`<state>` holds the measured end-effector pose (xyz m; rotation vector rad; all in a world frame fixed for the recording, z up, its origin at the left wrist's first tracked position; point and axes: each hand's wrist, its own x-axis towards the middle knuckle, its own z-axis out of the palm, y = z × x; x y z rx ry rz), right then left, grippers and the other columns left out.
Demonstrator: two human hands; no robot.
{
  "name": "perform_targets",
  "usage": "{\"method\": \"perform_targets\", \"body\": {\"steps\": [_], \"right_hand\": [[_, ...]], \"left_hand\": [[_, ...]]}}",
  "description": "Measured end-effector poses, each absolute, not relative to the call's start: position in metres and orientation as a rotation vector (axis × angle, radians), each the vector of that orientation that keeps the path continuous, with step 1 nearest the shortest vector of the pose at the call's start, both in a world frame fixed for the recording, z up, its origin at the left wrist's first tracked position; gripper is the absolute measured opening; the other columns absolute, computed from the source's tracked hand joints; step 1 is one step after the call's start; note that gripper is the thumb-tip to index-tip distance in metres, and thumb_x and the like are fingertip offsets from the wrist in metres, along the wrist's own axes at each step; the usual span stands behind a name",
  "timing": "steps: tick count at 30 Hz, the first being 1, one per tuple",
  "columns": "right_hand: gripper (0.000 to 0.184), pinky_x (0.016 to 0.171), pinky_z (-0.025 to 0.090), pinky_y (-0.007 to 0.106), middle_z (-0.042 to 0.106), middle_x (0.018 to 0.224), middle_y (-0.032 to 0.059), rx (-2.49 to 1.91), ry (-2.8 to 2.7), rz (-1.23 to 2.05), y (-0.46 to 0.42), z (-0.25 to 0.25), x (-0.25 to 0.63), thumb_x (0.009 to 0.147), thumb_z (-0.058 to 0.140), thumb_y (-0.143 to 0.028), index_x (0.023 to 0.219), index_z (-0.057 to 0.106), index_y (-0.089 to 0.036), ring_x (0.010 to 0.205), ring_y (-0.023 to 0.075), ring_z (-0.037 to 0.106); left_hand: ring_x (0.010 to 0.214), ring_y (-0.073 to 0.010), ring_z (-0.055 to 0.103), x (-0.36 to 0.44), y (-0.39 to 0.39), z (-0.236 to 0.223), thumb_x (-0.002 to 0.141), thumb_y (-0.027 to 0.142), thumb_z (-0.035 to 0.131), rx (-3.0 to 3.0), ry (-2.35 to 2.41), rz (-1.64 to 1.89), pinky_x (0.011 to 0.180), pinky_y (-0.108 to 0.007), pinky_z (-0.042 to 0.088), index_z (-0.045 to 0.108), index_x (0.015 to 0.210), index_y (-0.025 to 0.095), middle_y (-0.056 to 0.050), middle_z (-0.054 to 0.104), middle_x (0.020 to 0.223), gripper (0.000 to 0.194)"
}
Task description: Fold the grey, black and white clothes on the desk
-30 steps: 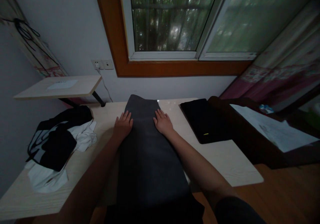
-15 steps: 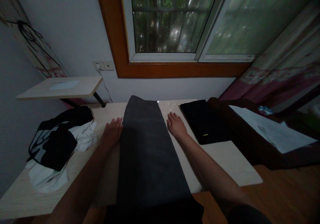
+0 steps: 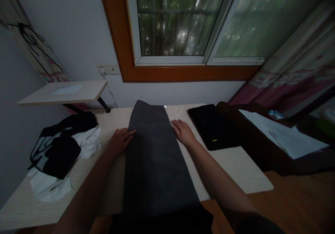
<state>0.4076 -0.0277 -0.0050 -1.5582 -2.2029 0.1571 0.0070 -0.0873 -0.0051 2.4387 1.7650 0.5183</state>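
A long dark grey folded garment [image 3: 153, 150], which looks like trousers, lies lengthwise across the table between my hands. Its near end turns black and hangs past the table's front edge. My left hand [image 3: 120, 141] rests at the garment's left edge, palm down, one digit reaching onto the fabric and the others on the tabletop. On the opposite side, my right hand [image 3: 184, 133] lies flat with its fingertips at the right edge. Neither hand visibly grips the fabric.
Crumpled black and white clothes [image 3: 60, 150] lie left on the pale table [image 3: 110, 192], below a small raised shelf [image 3: 65, 96]. A folded black garment [image 3: 214, 129] sits to the right. Beyond it, a paper sheet [image 3: 282, 134] rests on a dark surface. A window [image 3: 183, 21] is ahead.
My left hand has turned inward, and one digit now reaches onto the grey garment. The fingers of my right hand have swung left to its right edge. The garment has stayed put.
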Motion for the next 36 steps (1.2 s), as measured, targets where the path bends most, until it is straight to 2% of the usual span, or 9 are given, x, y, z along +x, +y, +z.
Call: {"method": "perform_targets", "body": {"steps": [3, 7, 11, 14, 18, 24, 30, 36], "right_hand": [[0.047, 0.118, 0.035, 0.044, 0.063, 0.145, 0.0064, -1.431, -2.232, 0.230, -0.029, -0.002, 0.408, 0.106, 0.040, -0.040, 0.145, 0.059, -0.024, 0.140, 0.0260, 0.049], [0.044, 0.108, 0.044, 0.042, 0.072, 0.128, 0.0088, -1.288, -2.198, 0.337, -0.032, 0.002, 0.408, 0.105, 0.042, -0.042, 0.136, 0.066, -0.023, 0.122, 0.0257, 0.061], [0.043, 0.102, 0.047, 0.039, 0.076, 0.116, 0.0072, -1.183, -2.158, 0.448, -0.034, 0.007, 0.408, 0.105, 0.043, -0.047, 0.125, 0.073, -0.024, 0.111, 0.0241, 0.066], [0.044, 0.103, 0.046, 0.038, 0.079, 0.104, 0.0052, -1.102, -2.222, 0.552, -0.035, 0.008, 0.409, 0.104, 0.045, -0.053, 0.109, 0.080, -0.027, 0.108, 0.0235, 0.067], [0.044, 0.108, 0.044, 0.040, 0.079, 0.095, 0.0041, -1.015, -2.247, 0.668, -0.035, 0.007, 0.410, 0.102, 0.049, -0.057, 0.100, 0.082, -0.028, 0.114, 0.0240, 0.064], [0.043, 0.105, 0.047, 0.040, 0.077, 0.101, 0.0064, -1.147, -2.105, 0.712, -0.036, 0.005, 0.407, 0.101, 0.049, -0.052, 0.091, 0.081, -0.025, 0.113, 0.0245, 0.064], [0.042, 0.104, 0.047, 0.038, 0.077, 0.104, 0.0050, -1.246, -2.048, 0.654, -0.029, 0.004, 0.402, 0.102, 0.046, -0.048, 0.094, 0.080, -0.025, 0.112, 0.0245, 0.065], [0.045, 0.104, 0.046, 0.038, 0.079, 0.100, 0.0042, -1.294, -1.998, 0.556, -0.013, 0.003, 0.392, 0.102, 0.043, -0.049, 0.092, 0.080, -0.024, 0.108, 0.0254, 0.068]], "left_hand": [[0.129, -0.0259, 0.054, 0.005, -0.087, -0.005, 0.102, 0.044, 0.046, 2.405, 1.737, 0.610, 0.114, -0.049, 0.039, 0.062, 0.141, 0.035, -0.006, 0.067, 0.135, 0.043], [0.116, -0.0251, 0.060, 0.006, -0.088, 0.002, 0.101, 0.042, 0.046, 2.279, 1.718, 0.709, 0.106, -0.045, 0.044, 0.063, 0.140, 0.032, -0.006, 0.070, 0.128, 0.044], [0.088, -0.0225, 0.064, 0.008, -0.092, 0.009, 0.100, 0.048, 0.046, 2.082, 1.782, 0.694, 0.086, -0.038, 0.050, 0.061, 0.142, 0.030, -0.005, 0.070, 0.096, 0.049], [0.079, -0.0202, 0.062, 0.010, -0.095, 0.010, 0.096, 0.049, 0.052, 2.046, 1.767, 0.674, 0.077, -0.035, 0.049, 0.061, 0.142, 0.032, -0.002, 0.065, 0.086, 0.051], [0.080, -0.0202, 0.063, 0.012, -0.093, 0.007, 0.093, 0.045, 0.056, 2.024, 1.752, 0.678, 0.078, -0.034, 0.050, 0.067, 0.136, 0.032, -0.003, 0.066, 0.089, 0.046], [0.086, -0.0223, 0.066, 0.016, -0.090, 0.009, 0.092, 0.041, 0.058, 1.973, 1.821, 0.702, 0.083, -0.037, 0.053, 0.073, 0.126, 0.032, -0.004, 0.069, 0.095, 0.038], [0.096, -0.0239, 0.065, 0.020, -0.080, 0.007, 0.091, 0.038, 0.060, 1.945, 1.852, 0.810, 0.092, -0.040, 0.053, 0.073, 0.124, 0.031, -0.004, 0.074, 0.112, 0.036], [0.095, -0.0235, 0.061, 0.022, -0.058, -0.001, 0.093, 0.037, 0.057, 1.923, 1.902, 0.890, 0.092, -0.039, 0.052, 0.070, 0.127, 0.030, -0.002, 0.075, 0.107, 0.038]]}}
